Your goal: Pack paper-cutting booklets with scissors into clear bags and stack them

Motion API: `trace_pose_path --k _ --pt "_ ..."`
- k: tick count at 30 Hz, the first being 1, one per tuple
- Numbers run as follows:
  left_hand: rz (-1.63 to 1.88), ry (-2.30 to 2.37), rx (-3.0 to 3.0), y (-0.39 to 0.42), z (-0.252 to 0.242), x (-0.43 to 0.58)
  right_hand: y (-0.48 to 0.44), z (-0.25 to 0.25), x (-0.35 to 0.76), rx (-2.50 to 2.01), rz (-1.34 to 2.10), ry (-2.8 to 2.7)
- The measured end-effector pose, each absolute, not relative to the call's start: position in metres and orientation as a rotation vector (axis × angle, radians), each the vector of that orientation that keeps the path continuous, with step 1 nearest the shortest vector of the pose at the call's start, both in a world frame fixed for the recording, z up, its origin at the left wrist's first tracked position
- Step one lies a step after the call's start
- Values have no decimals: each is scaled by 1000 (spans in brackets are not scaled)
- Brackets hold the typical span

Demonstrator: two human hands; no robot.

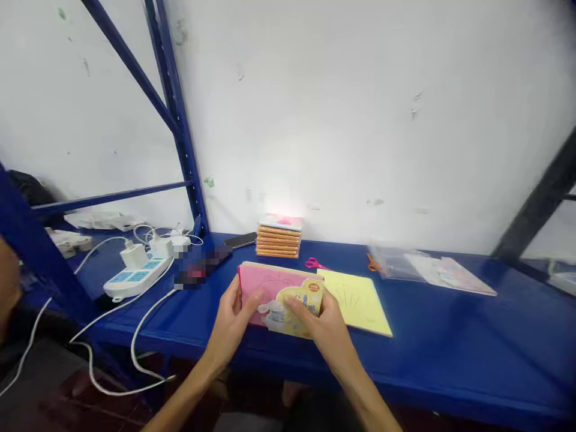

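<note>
Between my two hands is a stack of pink paper sheets (256,278) with line drawings, held up above the front of the blue table. My left hand (236,309) grips its left side, thumb on the front. My right hand (321,315) holds the right side, its thumb pressing a yellow printed card (290,324) with a cartoon figure against the sheets. The fingers behind the stack are hidden. Just right of my right hand, a pale yellow sheet stack (366,306) with a line drawing lies flat on the table.
Near the wall stands a pile of orange-edged packs (278,241). Pink scissors (315,263) and orange scissors (372,263) lie behind the yellow sheets. A clear plastic bag (400,267) and printed papers (463,276) are at right. A power strip (137,277) with white cables sits at left.
</note>
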State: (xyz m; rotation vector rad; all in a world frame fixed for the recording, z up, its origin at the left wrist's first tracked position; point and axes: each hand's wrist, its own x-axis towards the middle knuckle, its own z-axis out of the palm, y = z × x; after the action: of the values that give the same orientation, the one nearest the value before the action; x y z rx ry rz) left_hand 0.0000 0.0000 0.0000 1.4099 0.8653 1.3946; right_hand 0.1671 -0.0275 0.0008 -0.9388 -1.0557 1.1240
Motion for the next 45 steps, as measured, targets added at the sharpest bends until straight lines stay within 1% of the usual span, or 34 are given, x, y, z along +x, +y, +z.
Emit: trace_pose_path --k 5,10,13,15,18,20,21,22,26,30,35,45 --pt "1389 885 1336 5 -4 -1 -26 -1 165 -906 1136 -1042" --pt "1128 959 1401 20 -5 -9 -26 -4 164 -915 1120 -1083" --pt "1119 978 1410 22 -3 -8 -31 2 170 -937 1038 -1189" --pt "1101 984 1391 20 -2 -7 -32 11 187 -981 850 -1285" --pt "1043 967 1362 18 -1 -7 -21 30 242 -1175 346 -1397" --pt "1007 948 1357 18 0 -7 -4 39 295 -1514 -1 -1409" --pt "992 941 1356 18 1 -8 6 42 323 -1776 -124 -1360" --pt "980 939 1354 18 1 -7 16 43 351 -1910 -152 -1276" --pt "1044 967 1312 17 0 -4 45 28 437 -2290 -120 -969" --pt "1079 998 1299 16 -1 0 57 -2 467 -2475 -81 -856" --pt "1094 1005 1302 15 0 2 62 -18 473 -2519 -66 -846" --pt "1085 997 1311 15 0 2 53 -15 487 -2396 -21 -679"
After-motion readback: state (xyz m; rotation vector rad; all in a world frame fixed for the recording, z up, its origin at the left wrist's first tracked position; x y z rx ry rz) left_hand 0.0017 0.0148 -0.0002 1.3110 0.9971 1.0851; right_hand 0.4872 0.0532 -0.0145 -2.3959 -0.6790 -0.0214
